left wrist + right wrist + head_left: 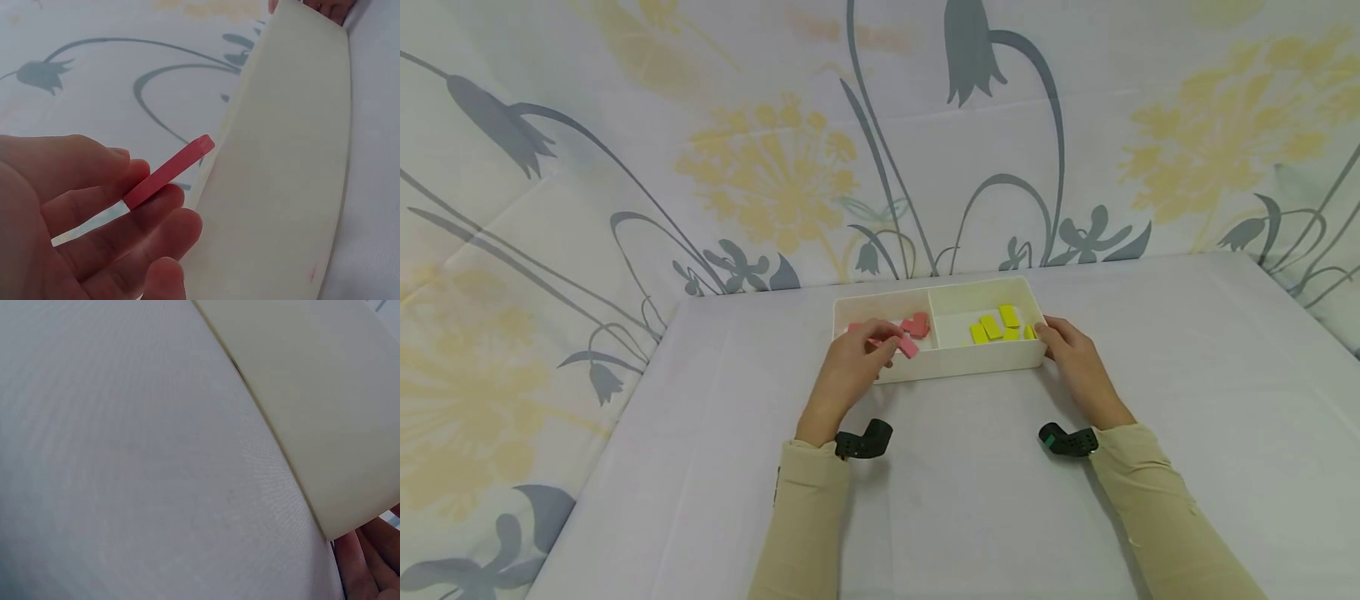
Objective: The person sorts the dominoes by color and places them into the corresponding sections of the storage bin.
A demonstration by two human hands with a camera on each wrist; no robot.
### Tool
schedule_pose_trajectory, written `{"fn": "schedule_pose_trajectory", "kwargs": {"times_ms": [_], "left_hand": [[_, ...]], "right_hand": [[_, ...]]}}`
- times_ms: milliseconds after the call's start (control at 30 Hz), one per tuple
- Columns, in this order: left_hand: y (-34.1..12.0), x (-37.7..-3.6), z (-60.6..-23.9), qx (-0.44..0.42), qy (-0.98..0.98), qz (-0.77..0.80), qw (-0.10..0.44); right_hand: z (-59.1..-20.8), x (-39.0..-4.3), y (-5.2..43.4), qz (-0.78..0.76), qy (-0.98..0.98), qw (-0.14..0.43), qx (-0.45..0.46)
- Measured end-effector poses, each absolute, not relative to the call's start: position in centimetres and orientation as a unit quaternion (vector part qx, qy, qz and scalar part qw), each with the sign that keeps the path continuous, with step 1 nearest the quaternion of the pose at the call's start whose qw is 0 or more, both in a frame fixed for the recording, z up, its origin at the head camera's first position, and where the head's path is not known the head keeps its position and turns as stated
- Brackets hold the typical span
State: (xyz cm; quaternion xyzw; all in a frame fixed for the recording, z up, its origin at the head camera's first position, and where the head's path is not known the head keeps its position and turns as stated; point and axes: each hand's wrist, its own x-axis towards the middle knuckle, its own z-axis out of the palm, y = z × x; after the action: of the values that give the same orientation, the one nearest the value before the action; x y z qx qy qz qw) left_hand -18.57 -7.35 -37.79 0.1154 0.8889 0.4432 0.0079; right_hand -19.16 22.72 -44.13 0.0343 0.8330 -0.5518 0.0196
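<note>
A white two-compartment tray (pixel 955 362) stands on the table. Several pink blocks (pixel 917 325) lie in its left half and several yellow blocks (pixel 992 327) in its right half. My left hand (pixel 857 362) is over the left compartment's near wall and pinches a pink block (pixel 907 347) (pixel 167 171) between its fingers (pixel 106 206). The tray's outer wall (pixel 281 187) is just beside that hand. My right hand (pixel 1070 348) grips the tray's near right corner; in the right wrist view only the tray wall (pixel 325 406) and some fingertips (pixel 369 565) show.
The table (pixel 970 500) is covered with a pale grey cloth. A floral sheet (pixel 775 167) hangs behind and to the left. Black wrist cameras (pixel 865 440) sit on both beige-sleeved forearms.
</note>
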Motion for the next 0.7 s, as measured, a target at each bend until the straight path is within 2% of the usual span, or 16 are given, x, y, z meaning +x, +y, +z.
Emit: {"fn": "schedule_pose_trajectory", "kwargs": {"times_ms": [700], "left_hand": [[-7.93,-19.06,-38.44,0.095,0.829,0.549,0.044]], "right_hand": [[-44.24,-19.23,22.64,-0.549,0.835,0.012,0.033]]}}
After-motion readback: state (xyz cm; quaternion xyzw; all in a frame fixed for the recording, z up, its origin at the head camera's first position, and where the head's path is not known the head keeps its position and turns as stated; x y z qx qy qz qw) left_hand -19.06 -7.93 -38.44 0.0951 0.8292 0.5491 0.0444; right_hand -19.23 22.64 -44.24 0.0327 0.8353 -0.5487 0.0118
